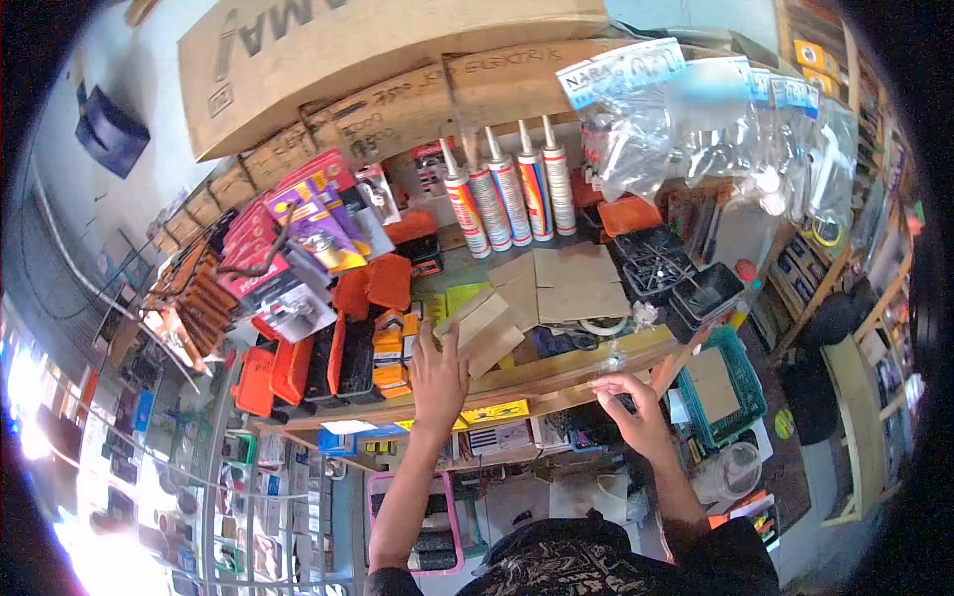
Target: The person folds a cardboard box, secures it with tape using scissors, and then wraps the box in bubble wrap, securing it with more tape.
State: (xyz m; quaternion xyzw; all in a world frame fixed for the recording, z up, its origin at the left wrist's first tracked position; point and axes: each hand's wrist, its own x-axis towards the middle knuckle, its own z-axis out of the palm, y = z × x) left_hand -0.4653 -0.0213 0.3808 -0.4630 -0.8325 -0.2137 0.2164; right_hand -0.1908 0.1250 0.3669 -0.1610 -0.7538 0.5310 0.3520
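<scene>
My left hand [439, 382] is at a folded piece of brown cardboard [487, 336], which stands tilted above the cluttered bench; its fingers seem closed on the left edge, though the grip is partly hidden. Just left of that hand sit small yellow-orange boxes [391, 360]. My right hand [636, 415] is over the wooden front rail [556, 382], thumb and forefinger tips brought close together. Whatever lies between those tips is too small to make out. Flat cardboard [579, 285] rests on the bench behind the folded piece.
Several sealant tubes [509, 199] stand at the back. Orange and black bins [293, 370] line the left side, with blister packs [316, 221] above. Black trays [656, 266] of screws sit at right, under hanging plastic bags [636, 139]. A green basket [755, 397] is lower right.
</scene>
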